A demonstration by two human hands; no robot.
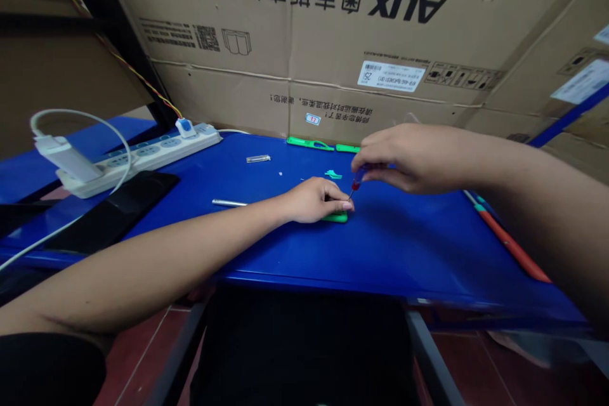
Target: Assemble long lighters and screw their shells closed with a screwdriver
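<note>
My left hand [320, 200] presses its closed fingers on a green plastic part [337, 217] lying on the blue table; most of that part is hidden beneath them. From above right, my right hand [397, 158] grips a small screwdriver [356, 184] with a blue and red handle. Its thin shaft slants down to my left fingertips, and I cannot make out what the tip touches. Just behind my left hand lies a small teal-green piece [333, 174]. Farther back are a green plastic handle-like part [310, 144] and another green piece [347, 148].
At the left are a white power strip [143, 158] with plugs and a cable, and a flat black object [117, 212]. A silver rod [229, 203] and small metal piece [258, 158] lie nearby. An orange-handled tool [511, 241] lies right. Cardboard [266, 44] stands behind.
</note>
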